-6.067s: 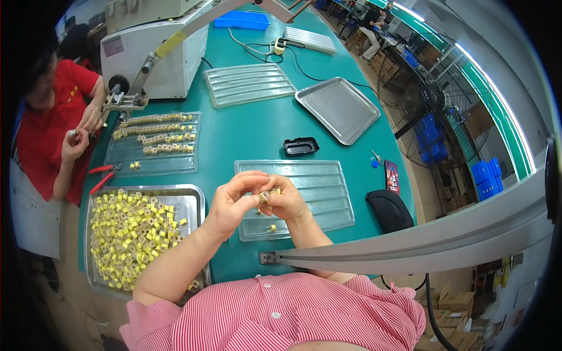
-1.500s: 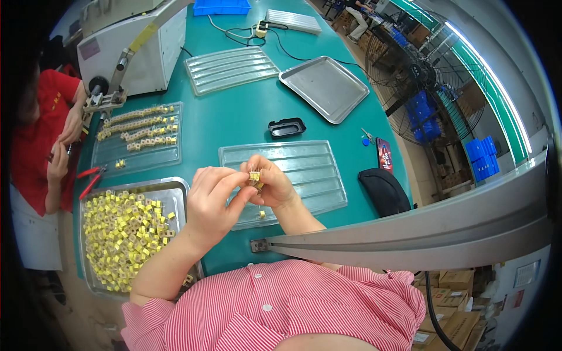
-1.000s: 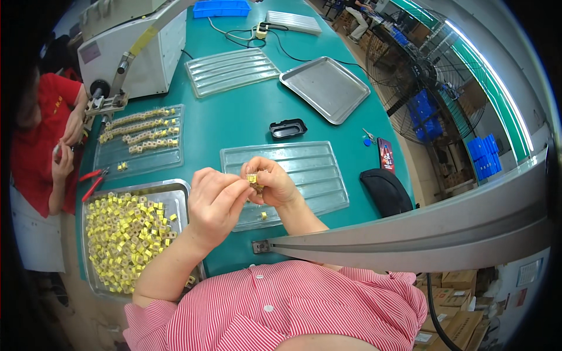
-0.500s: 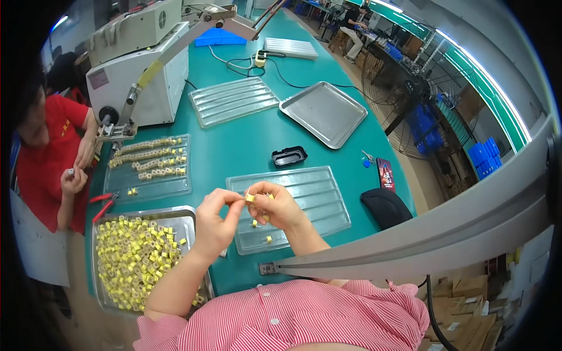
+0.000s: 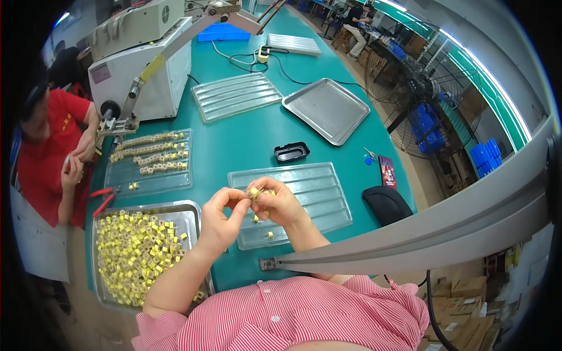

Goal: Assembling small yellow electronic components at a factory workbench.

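Above a clear ribbed plastic tray, my two hands meet. My left hand pinches at a small yellow-wrapped component with thin metal pins. My right hand has its fingers curled round several more of these components, partly hidden by the fingers. Below the right hand, a loose yellow component lies on the ribbed tray. To the left of my left forearm, a metal tray holds a heap of yellow components.
Another ribbed tray bears rows of components, near red-handled pliers and a co-worker in red. A black dish, metal tray, black pouch, phone and grey metal arm surround my workspace.
The pinched component has tilted and risen slightly between my fingers. My hands stay together over the ribbed tray. The co-worker's hands have shifted a little.
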Demonstrator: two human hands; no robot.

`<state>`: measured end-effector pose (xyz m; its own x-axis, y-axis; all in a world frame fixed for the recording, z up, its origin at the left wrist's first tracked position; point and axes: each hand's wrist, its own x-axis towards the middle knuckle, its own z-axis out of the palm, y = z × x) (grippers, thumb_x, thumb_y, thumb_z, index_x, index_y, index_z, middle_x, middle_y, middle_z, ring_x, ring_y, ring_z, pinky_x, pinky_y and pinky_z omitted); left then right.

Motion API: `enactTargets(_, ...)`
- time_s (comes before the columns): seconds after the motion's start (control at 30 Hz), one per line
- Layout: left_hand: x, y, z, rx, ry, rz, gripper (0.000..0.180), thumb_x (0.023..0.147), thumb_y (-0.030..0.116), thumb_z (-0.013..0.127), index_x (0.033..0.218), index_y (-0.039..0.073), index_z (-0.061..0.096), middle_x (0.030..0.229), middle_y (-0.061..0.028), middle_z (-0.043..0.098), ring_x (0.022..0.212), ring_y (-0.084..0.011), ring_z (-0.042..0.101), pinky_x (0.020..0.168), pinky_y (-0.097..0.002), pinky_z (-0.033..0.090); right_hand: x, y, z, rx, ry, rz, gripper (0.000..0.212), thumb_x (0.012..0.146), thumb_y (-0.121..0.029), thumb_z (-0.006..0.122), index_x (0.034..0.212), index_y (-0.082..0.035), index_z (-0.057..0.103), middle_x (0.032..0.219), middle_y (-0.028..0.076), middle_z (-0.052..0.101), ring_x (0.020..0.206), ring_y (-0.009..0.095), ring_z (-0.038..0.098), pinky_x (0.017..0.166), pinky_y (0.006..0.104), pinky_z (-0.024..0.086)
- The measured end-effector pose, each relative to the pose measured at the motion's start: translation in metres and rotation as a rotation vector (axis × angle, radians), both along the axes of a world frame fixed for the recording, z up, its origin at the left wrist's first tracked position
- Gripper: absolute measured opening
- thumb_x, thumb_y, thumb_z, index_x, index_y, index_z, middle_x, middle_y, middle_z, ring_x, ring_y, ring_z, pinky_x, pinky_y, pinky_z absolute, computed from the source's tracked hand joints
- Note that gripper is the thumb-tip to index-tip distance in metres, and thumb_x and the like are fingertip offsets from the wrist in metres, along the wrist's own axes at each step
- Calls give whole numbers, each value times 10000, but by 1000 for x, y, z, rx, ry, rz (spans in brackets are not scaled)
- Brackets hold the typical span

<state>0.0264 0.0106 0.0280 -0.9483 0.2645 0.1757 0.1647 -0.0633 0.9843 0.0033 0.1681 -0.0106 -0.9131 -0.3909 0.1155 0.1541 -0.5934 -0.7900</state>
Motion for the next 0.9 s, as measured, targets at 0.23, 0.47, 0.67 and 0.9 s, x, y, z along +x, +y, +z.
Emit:
enactTargets(0.23,-4,-4,6,-223,615,187,148,704,-8,579,851,-7,558,724,-81,551,659,-181,529,607,-265,426,3,0,2,-86,-35,153,130,779,-101,534,883,-25,517,664,105,552,495,128,499,332,204,353)
enactTargets(0.47,-10,-5,3,-372,985,294,129,683,22,618,799,25,564,702,-72,530,616,-208,499,573,-297,392,5,-6,4,-145,-108,218,151,800,-121,526,923,-35,509,678,93,552,524,125,513,335,198,357)
enactTargets(0.67,-8,-3,2,-371,1025,329,102,697,36,606,764,38,528,698,-62,515,600,-220,474,573,-317,370,7,-5,-1,-105,-50,175,133,787,-94,539,895,-18,525,684,94,555,514,129,515,343,203,364)
enactTargets(0.9,-5,-6,5,-366,772,219,60,714,22,578,713,18,518,677,-68,515,612,-199,485,585,-297,379,10,-3,6,91,65,25,140,747,-39,580,874,10,545,714,91,569,556,121,547,368,198,386)
